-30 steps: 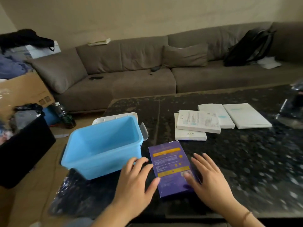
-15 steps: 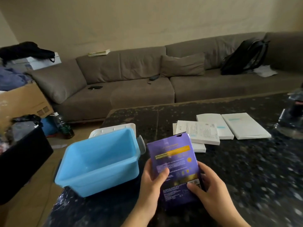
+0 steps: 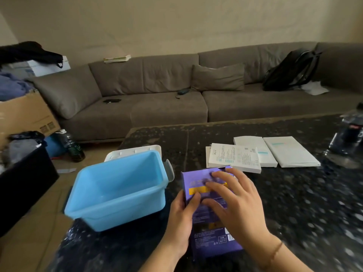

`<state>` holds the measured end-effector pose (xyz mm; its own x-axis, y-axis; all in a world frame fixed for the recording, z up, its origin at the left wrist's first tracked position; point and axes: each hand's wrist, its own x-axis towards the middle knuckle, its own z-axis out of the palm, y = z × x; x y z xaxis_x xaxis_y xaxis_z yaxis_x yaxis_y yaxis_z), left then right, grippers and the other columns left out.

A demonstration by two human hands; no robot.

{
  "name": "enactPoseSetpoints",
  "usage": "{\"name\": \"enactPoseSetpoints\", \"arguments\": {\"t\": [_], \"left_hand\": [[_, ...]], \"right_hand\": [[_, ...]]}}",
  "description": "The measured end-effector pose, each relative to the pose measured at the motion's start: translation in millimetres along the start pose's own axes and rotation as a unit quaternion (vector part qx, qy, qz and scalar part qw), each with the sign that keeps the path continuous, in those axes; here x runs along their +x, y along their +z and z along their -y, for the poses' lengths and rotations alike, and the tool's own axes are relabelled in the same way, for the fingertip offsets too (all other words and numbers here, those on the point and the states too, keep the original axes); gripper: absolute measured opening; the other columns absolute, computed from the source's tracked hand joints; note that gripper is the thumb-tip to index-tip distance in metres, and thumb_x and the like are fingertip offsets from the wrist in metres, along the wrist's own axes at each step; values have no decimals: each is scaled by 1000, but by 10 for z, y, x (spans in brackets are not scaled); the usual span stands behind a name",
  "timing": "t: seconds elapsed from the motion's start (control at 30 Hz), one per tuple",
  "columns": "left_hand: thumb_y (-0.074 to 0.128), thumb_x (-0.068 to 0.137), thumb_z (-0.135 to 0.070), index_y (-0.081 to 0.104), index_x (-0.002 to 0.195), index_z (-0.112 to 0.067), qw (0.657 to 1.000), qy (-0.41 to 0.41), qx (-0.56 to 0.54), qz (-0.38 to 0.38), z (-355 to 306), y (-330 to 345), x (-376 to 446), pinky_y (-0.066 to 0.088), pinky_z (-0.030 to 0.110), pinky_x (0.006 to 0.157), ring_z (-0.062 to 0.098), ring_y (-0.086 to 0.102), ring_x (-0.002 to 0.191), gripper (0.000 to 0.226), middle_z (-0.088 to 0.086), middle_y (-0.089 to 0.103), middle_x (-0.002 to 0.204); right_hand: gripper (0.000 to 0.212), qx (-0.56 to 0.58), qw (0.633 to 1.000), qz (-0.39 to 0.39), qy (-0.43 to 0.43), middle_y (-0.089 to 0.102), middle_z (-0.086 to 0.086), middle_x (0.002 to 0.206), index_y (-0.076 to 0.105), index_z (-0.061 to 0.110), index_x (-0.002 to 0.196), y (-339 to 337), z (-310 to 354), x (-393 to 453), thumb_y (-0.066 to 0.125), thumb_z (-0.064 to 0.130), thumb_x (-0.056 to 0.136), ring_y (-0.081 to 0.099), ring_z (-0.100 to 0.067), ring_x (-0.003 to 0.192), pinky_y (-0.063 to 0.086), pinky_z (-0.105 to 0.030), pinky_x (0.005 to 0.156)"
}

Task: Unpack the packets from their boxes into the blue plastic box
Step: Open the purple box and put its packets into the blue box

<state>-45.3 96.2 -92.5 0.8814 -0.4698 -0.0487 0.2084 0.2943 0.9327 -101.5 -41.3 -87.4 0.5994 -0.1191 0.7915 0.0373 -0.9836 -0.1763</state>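
Note:
A flat purple box (image 3: 213, 240) with a yellow band is held upright over the near edge of the dark table. My left hand (image 3: 181, 218) grips its left edge, thumb on the front. My right hand (image 3: 234, 203) lies across its front with the fingers spread toward the top flap. The blue plastic box (image 3: 117, 188) stands empty just left of the purple box, its white lid (image 3: 133, 154) behind it. Several flat white boxes (image 3: 233, 159) lie on the table beyond my hands.
The dark speckled table (image 3: 294, 203) stretches right, with a plastic water bottle (image 3: 349, 138) at its far right edge. A grey sofa (image 3: 169, 99) sits behind. On the floor at left are a cardboard carton (image 3: 23, 114), a black bin (image 3: 23, 183) and a bottle (image 3: 71, 146).
The purple box went from lying flat on the table to being lifted upright by both hands. My right hand has since moved from its lower right edge up across its front.

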Motion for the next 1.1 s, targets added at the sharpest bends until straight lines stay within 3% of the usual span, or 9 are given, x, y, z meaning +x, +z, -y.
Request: {"name": "enactPoseSetpoints", "arguments": {"t": [0.13,0.23,0.43,0.63,0.8,0.93,1.1], "left_hand": [[62,85,-23,66,116,-12,1000,2,-5,7,-24,-7,-39,58,37,78,32,72,96,33,15,73,108],[62,87,-23,65,117,-14,1000,-5,-7,16,-39,-9,-54,58,41,82,32,71,99,32,14,73,108],[64,84,-22,66,116,-11,1000,10,-5,7,-38,-8,-45,58,36,80,29,71,98,33,13,74,108],[65,83,-24,67,114,-12,999,29,21,10,-33,-1,-36,57,36,86,25,71,98,33,10,75,108],[65,82,-24,67,112,-13,999,31,24,22,-53,29,-50,56,29,78,21,73,95,32,7,76,104],[66,81,-26,68,111,-16,999,36,33,19,-51,29,-54,56,33,84,23,72,99,32,7,75,106],[65,81,-26,68,110,-16,999,38,27,20,-64,28,-60,56,27,78,19,72,93,31,5,76,103]], "right_hand": [[21,20,999,-26,-5,69,4,112,77,25,95,43,-21,39,71,39,80,61,-31,108,50,-44,85],[10,13,998,-50,-27,71,3,108,78,25,88,42,-29,65,71,32,84,64,-33,101,49,-45,81],[10,-32,986,-50,-159,72,-3,105,76,16,86,-25,-100,79,69,24,88,67,-31,91,50,-43,79],[15,-54,972,-31,-228,72,-4,99,74,12,86,-105,-200,173,63,17,93,67,-30,81,51,-39,67],[11,-64,965,-32,-251,69,-6,89,73,11,85,-149,-224,199,64,12,91,63,-30,71,51,-39,61],[12,-70,971,-40,-224,69,-5,87,72,10,81,-149,-197,203,63,9,89,61,-30,67,50,-37,59],[10,-43,979,-30,-199,71,-1,90,75,14,84,-163,-131,170,71,23,87,65,-27,72,53,-37,61]]}}
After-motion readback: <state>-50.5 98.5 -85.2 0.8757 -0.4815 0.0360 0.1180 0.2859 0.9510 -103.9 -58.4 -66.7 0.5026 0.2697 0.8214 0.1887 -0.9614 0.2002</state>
